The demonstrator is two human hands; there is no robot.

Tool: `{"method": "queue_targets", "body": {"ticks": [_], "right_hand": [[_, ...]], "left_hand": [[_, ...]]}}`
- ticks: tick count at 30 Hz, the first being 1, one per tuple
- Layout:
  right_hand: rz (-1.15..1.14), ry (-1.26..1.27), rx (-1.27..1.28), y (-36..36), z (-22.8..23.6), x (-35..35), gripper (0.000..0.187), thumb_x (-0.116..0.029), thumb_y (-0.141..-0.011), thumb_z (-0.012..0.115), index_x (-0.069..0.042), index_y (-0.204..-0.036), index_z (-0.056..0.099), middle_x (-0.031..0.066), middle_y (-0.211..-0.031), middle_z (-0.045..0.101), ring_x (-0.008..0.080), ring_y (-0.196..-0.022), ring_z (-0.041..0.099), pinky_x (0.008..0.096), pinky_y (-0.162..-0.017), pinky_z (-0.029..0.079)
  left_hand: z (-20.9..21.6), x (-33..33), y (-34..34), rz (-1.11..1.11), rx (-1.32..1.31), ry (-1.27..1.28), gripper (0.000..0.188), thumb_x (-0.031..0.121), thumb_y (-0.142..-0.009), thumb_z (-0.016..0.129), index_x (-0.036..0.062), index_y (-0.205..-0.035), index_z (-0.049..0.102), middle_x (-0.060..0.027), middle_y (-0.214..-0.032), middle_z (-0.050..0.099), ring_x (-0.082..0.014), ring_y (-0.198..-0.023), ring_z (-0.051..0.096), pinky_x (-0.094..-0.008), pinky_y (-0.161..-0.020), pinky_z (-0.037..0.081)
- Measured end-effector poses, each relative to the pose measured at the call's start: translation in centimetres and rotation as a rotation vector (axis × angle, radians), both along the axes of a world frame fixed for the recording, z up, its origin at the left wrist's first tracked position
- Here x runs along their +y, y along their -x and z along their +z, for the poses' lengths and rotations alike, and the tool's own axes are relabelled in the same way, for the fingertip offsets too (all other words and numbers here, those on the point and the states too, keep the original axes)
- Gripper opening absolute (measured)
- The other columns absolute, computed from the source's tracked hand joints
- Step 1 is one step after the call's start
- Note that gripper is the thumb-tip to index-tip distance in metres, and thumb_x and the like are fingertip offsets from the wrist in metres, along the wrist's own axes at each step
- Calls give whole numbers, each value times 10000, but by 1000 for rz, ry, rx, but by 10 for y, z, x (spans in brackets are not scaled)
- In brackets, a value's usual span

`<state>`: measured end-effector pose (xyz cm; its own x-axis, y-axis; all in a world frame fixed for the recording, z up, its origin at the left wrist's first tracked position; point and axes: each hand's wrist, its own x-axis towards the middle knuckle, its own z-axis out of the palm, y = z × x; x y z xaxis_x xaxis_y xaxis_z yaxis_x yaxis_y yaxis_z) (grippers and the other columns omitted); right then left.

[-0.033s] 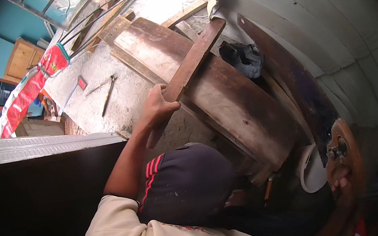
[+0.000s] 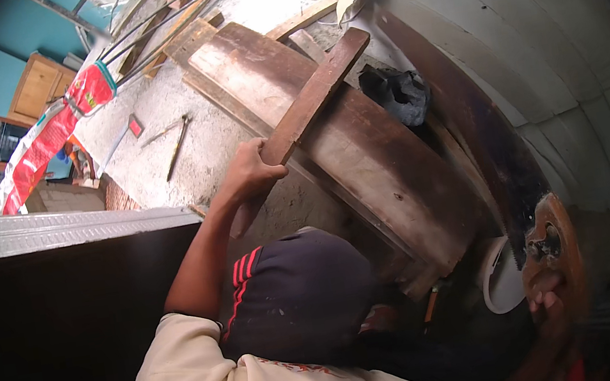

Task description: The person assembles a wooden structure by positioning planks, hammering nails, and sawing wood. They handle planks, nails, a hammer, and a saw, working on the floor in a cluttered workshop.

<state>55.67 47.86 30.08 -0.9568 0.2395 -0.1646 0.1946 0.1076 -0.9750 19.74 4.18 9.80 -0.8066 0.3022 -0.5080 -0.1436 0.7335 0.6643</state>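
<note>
A short brown piece of wood (image 2: 318, 94) lies slantwise across a wide, worn brown plank (image 2: 398, 176). My left hand (image 2: 248, 171) is wrapped round its near end, with the thumb on top and part of the wood hidden behind the hand. On the right my right hand (image 2: 548, 298) grips the wooden handle (image 2: 550, 233) of a handsaw; the lower fingers are lost in shadow. The saw's long dark blade (image 2: 457, 97) points up and away, alongside the plank and apart from the piece of wood. My bent knee in dark trousers with red stripes (image 2: 296, 286) is close to the plank.
A crumpled dark bag (image 2: 395, 94) sits between plank and saw. Pincers (image 2: 176, 146) and a red-headed tool (image 2: 134, 126) lie on the pale floor. A red-and-white sack (image 2: 61, 140) hangs at left. A white round rim (image 2: 493, 288) is near the saw handle; corrugated sheeting (image 2: 516, 17) rises at right.
The saw's blade tip has shifted slightly up and left, with the right hand still on the handle. The whole view has moved a little; the left hand keeps its hold on the wood.
</note>
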Motion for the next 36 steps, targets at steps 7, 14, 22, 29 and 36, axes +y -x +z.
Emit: {"method": "queue_targets", "body": {"ticks": [7,14,22,29,36], "right_hand": [[182,-13,156,63,-45,-74,714,-168,-973,703,123,-1562,423,71,-962,676,120,-756,630,280,-763,546],[467,-341,212,97,-76,-131,647,-28,-909,756,145,-1483,513,275,-1289,724,259,-839,781,339,-763,611],[596,-392,344,108,-82,-141,598,-25,-895,780,133,-1429,563,313,-1353,689,358,-1018,799,378,-831,638],[575,-352,268,105,-84,-138,641,-31,-901,775,129,-1470,526,305,-1325,704,359,-971,802,373,-802,631],[522,-369,296,100,-87,-146,628,-18,-911,749,136,-1477,525,311,-1298,713,344,-994,796,379,-843,620]], "left_hand": [[-1,-57,-19,-10,-31,-85,819,216,-711,902,-22,-1411,551,-243,-1253,689,-324,-1165,668,-397,-1029,514],[5,-103,-53,28,-69,1,893,251,-715,901,37,-1476,486,-291,-1401,617,-408,-1336,596,-446,-1112,479],[10,-76,-57,96,-11,126,1028,573,-726,899,73,-1542,522,-282,-1428,638,-385,-1346,619,-435,-1127,489],[12,-65,-38,19,87,119,979,613,-745,878,54,-1493,582,-252,-1249,713,-381,-1164,697,-452,-1004,533],[4,-35,-30,180,100,214,864,689,-1101,337,-70,-1194,739,-338,-980,742,-455,-1034,745,-527,-922,561]]}}
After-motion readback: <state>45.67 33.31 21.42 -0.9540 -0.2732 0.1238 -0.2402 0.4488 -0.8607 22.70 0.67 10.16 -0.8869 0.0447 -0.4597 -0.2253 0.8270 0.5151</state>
